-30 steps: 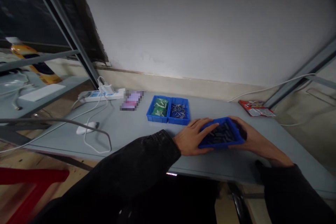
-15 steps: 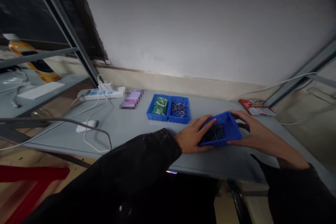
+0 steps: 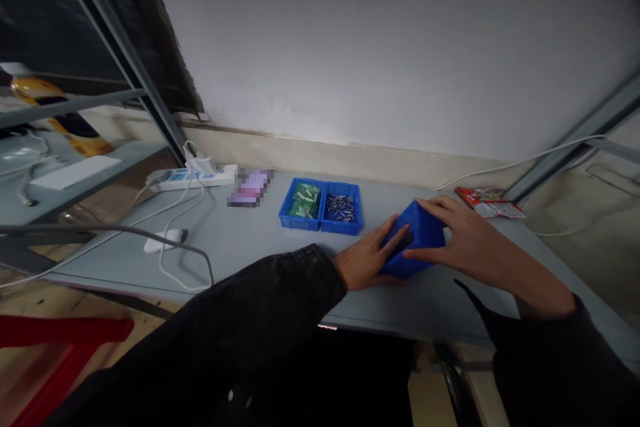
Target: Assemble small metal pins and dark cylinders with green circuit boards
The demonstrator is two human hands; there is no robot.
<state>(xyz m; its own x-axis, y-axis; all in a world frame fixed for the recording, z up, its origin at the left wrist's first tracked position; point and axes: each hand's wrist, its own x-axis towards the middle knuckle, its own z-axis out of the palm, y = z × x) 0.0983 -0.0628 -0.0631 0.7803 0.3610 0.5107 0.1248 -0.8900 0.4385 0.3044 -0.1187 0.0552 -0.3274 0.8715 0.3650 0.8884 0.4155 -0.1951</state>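
Note:
Between my hands a small blue plastic bin [image 3: 421, 235] stands steeply tilted on the grey table [image 3: 240, 247], its open side turned towards my left hand. Dark contents show only in a narrow patch. My left hand [image 3: 367, 259] grips its left side, and my right hand [image 3: 465, 230] presses its fingers across the upper right side. Just beyond my left fingertips, two blue bins stand side by side. One holds green packets [image 3: 303, 201], the other small metal pins [image 3: 341, 208].
A blurred purple object [image 3: 251, 187] and a white power strip [image 3: 193, 178] lie at the table's back left. Near them are a white mouse [image 3: 165, 241] and loose cables. A red packet [image 3: 489, 201] lies at the back right, by a wall and metal frame.
The blue bin has tipped up much steeper and moved slightly left, hiding most of its contents. My right hand has shifted onto its upper side.

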